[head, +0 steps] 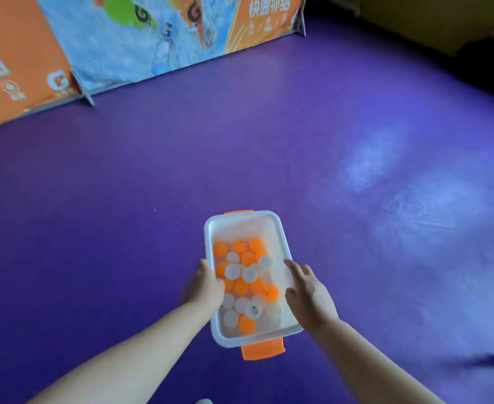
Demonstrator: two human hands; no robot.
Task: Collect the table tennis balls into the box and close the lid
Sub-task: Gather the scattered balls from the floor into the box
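The white box (pixel 240 225) sits open on the purple floor (pixel 327 141), with orange and white table tennis balls (pixel 247 275) inside. The left hand (pixel 205 284) grips the box's left edge. The right hand (pixel 308 295) lies on the right edge, fingers straight. Wide floor spreads all around it, and a banner board (pixel 123 39) stands far behind.

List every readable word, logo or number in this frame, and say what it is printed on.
"快速补给": white characters on the top orange barrier panel.
"G": logo on the blue barrier panel and the left orange panel.
Small print elsewhere on these panels: too blurred.
Dark mark on a white ball in the box: unreadable.
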